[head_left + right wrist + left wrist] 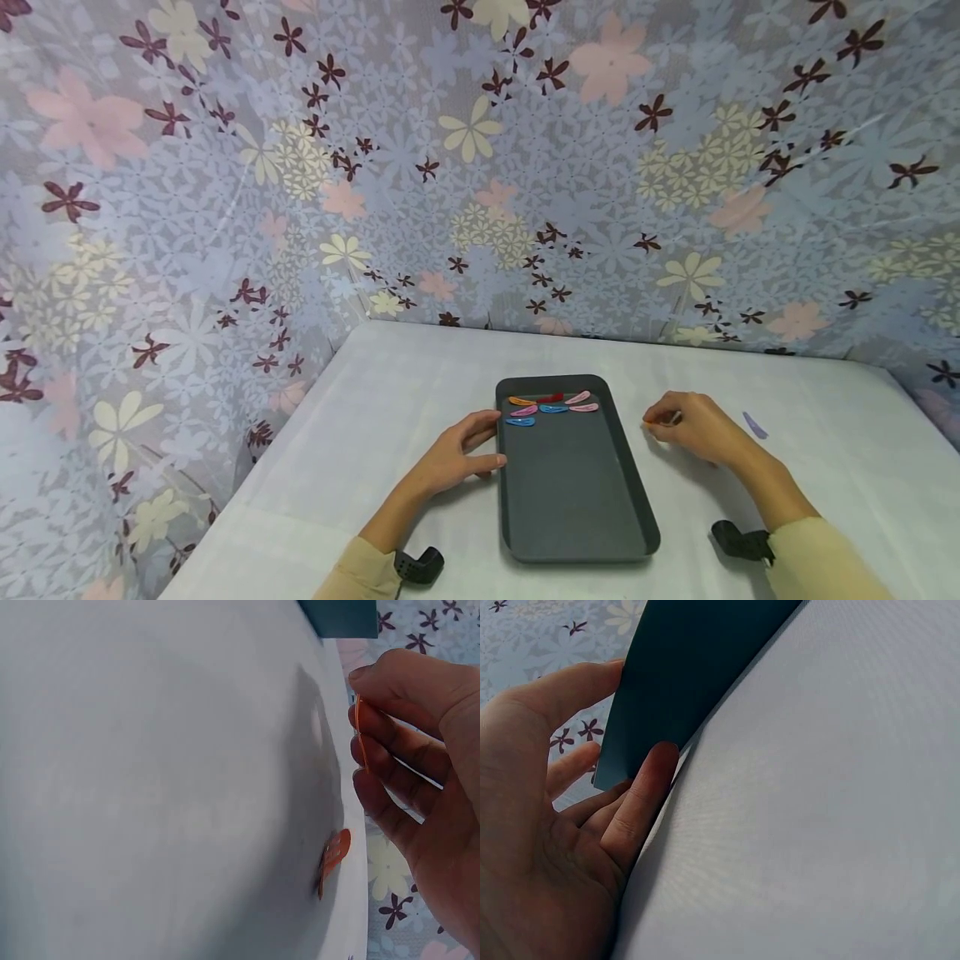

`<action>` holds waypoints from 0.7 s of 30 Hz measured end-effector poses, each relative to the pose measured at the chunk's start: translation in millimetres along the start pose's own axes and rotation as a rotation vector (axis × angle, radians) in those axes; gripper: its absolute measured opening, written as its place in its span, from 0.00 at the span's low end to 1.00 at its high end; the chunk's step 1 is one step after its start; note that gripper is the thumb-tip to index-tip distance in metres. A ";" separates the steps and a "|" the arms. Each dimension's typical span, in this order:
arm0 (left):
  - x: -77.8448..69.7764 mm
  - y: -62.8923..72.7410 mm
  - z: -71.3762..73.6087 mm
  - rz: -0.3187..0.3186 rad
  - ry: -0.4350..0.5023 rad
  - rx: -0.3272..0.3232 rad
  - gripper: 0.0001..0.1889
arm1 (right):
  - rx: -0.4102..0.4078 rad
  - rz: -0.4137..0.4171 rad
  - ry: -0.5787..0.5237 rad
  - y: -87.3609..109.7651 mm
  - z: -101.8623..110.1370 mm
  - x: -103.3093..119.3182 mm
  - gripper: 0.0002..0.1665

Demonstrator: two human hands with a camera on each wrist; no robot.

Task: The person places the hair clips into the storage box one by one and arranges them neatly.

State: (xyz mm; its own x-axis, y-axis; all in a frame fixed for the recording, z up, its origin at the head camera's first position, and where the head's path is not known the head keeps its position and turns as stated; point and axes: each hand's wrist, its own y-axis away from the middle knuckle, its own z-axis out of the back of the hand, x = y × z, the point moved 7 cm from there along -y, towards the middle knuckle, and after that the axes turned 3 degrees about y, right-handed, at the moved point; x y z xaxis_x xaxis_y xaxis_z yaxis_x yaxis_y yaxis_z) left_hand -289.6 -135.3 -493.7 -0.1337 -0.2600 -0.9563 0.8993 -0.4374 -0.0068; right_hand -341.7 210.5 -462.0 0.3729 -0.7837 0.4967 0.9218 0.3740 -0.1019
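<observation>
My right hand (pixel 693 427) pinches a thin orange hair clip (pixel 361 735) between thumb and fingertips, above the white table to the right of a dark grey tray (pixel 573 492). Below that hand, a second orange hair clip (pixel 334 855) lies on the table in the right wrist view. A purple hair clip (pixel 755 426) lies farther right. My left hand (pixel 453 454) rests at the tray's left side, its relaxed fingers and thumb touching the rim. Several hair clips lie in rows at the tray's far end, among them a red one (pixel 551 397) and a blue one (pixel 521 422).
The white-covered table (pixel 405 367) extends around the tray. Behind it and at the left hangs a flower-patterned cloth (pixel 420 208). A black wrist device (pixel 420 567) is on the left arm, another (pixel 738 542) on the right.
</observation>
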 end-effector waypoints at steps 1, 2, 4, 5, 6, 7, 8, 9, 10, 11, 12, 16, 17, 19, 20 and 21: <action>-0.2 0.1 0.0 0.003 -0.002 0.000 0.38 | 0.005 -0.007 0.000 -1.1 0.1 1.4 0.06; -0.3 0.1 0.2 0.004 -0.003 -0.002 0.38 | 0.011 -0.010 -0.002 -2.1 0.3 3.2 0.06; -0.6 0.3 0.1 0.006 -0.008 -0.004 0.38 | 0.016 -0.019 -0.017 -4.0 1.1 6.8 0.07; -0.5 0.3 -0.1 0.008 -0.011 -0.003 0.38 | 0.014 -0.014 -0.021 -5.0 1.9 8.8 0.07; -0.6 0.4 -0.2 0.009 -0.011 -0.003 0.37 | 0.014 -0.005 -0.026 -6.0 2.8 11.3 0.08; -0.1 0.6 -0.1 0.013 -0.014 -0.004 0.38 | 0.012 0.002 -0.030 -7.2 3.8 13.7 0.08; 0.2 0.9 0.0 0.014 -0.013 -0.006 0.37 | 0.009 0.010 -0.035 -8.4 5.0 16.1 0.08; 0.0 1.0 -0.2 0.010 -0.009 -0.006 0.37 | 0.007 0.017 -0.039 -9.5 6.1 18.3 0.08; 0.4 1.1 -0.2 0.012 -0.005 -0.005 0.37 | 0.006 0.028 -0.041 -10.4 7.2 20.6 0.08; 0.8 1.1 -0.3 0.013 -0.003 -0.004 0.37 | 0.007 0.036 -0.042 -11.1 8.0 22.6 0.08; 1.2 0.9 -0.2 0.014 0.000 -0.005 0.37 | 0.010 0.039 -0.047 -11.7 8.6 24.1 0.08; 2.7 0.0 0.5 0.022 0.004 -0.006 0.38 | 0.020 0.046 -0.056 -13.7 9.9 28.7 0.09; 2.7 -0.1 0.6 0.021 0.006 -0.006 0.38 | 0.023 0.046 -0.054 -14.4 10.1 29.4 0.09; 2.3 -0.3 0.8 0.018 0.007 -0.006 0.38 | 0.024 0.047 -0.046 -16.1 10.8 31.2 0.09; 2.2 -0.2 0.9 0.017 0.006 -0.006 0.38 | 0.027 0.046 -0.042 -17.1 11.2 32.1 0.09; 2.0 -0.2 0.9 0.016 0.008 -0.005 0.39 | 0.029 0.045 -0.039 -18.2 11.6 33.2 0.09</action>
State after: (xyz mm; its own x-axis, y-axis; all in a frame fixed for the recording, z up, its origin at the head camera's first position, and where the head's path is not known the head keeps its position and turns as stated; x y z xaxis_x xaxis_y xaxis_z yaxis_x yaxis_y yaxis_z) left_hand -290.4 -136.5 -495.4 -0.1162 -0.2603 -0.9585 0.9035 -0.4286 0.0069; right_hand -347.4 183.4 -433.7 0.4093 -0.7458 0.5255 0.9004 0.4234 -0.1005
